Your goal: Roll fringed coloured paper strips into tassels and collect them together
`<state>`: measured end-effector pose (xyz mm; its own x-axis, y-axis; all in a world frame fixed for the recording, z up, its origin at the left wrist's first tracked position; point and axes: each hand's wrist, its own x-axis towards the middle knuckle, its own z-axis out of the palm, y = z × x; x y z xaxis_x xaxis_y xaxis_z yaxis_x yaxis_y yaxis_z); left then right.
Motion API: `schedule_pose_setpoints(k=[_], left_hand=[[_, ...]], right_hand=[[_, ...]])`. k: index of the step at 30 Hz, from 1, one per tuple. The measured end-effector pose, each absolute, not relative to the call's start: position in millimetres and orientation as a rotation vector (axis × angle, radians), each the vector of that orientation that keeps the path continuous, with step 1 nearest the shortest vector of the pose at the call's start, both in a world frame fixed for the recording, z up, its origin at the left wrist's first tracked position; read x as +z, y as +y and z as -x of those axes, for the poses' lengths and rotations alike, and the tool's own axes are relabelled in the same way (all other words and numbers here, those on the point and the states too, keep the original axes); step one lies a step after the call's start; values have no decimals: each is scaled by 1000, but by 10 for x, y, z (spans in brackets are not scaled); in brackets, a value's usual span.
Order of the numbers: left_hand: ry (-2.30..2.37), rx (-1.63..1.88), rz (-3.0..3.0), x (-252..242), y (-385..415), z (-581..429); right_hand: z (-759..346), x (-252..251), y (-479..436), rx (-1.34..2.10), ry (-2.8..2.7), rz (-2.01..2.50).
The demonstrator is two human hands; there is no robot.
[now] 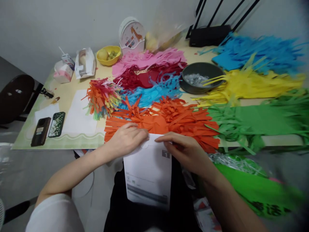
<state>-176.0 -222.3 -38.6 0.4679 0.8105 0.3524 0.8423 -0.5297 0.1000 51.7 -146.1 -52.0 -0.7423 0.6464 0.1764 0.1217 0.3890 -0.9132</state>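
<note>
A flat white packet (148, 174), printed with a grey square bearing a 1, stands over my lap just below the table edge. Curled at its top left corner, my left hand (129, 138) is closed on it. The thumb and fingers of my right hand (187, 149) pinch the top right edge. Whatever is inside the packet is hidden. Orange fringed paper (159, 122) lies directly beyond both hands, and a multicoloured tassel bundle (103, 96) sits to its left.
Pink (149, 59), blue (149, 91), yellow (258, 85) and green fringed paper (263, 119) covers much of the table. A dark round bowl (202, 69) holds shiny shreds. Two phones (56, 124) lie left, a yellow fruit bowl (108, 61) behind. A green bag (253, 183) hangs right.
</note>
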Motion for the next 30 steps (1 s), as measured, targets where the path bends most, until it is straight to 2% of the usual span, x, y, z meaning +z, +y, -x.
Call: schedule_pose_setpoints(k=[20, 25, 30], left_hand=[[-1516, -724, 2652, -392, -2323, 1744], [-1375, -633, 2579, -337, -2350, 1743], [-1212, -505, 2516, -348, -2377, 1721]], right_hand=[[-504, -562, -1524, 1824, -1844, 687], [-475, -646, -1564, 2131, -1459, 752], [-433, -722, -1573, 2263, -1287, 780]])
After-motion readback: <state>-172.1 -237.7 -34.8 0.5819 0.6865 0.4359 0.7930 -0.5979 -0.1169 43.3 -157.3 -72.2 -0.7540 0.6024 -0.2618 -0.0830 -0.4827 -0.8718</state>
